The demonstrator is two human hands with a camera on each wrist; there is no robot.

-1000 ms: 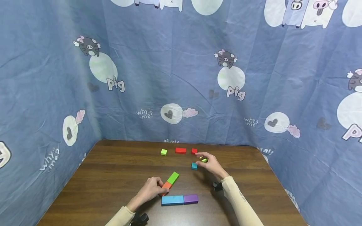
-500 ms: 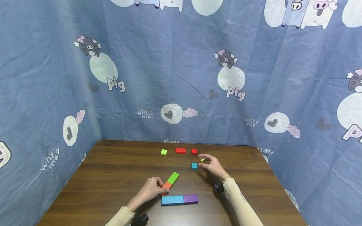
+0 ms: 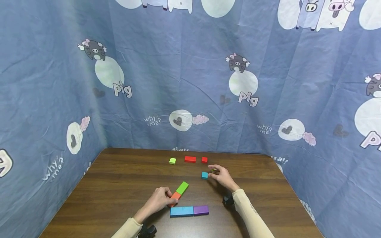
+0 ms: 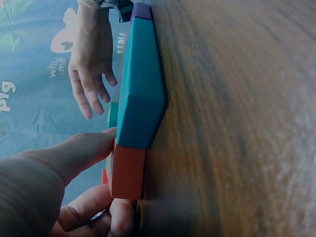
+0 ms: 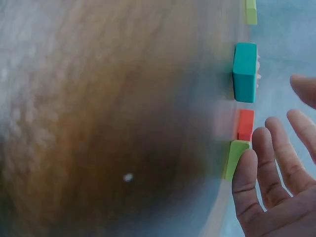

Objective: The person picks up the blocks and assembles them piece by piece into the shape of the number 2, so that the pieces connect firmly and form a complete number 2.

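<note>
In the head view my left hand (image 3: 159,199) pinches an orange block (image 3: 176,195) between thumb and fingers. A green block (image 3: 182,188) lies end to end with it, slanting away. Just in front are a long blue block (image 3: 181,211) and a purple block (image 3: 201,210), joined in a row. My right hand (image 3: 223,177) hovers beside a small teal block (image 3: 204,175), fingers and thumb apart. From the right wrist view, that hand holds nothing; its fingers partly cover a lime block (image 5: 236,160) behind them. Whether the thumb touches the teal block cannot be told.
Toward the back of the wooden table (image 3: 125,178) lie a lime cube (image 3: 172,161), a long red block (image 3: 190,159) and a small red block (image 3: 204,160). A blue patterned curtain (image 3: 202,89) stands behind the table and along its sides.
My right hand first shifted slightly right, then came a little back and nearer, its thumb now close to the teal block. The left hand and the blocks have stayed put.
</note>
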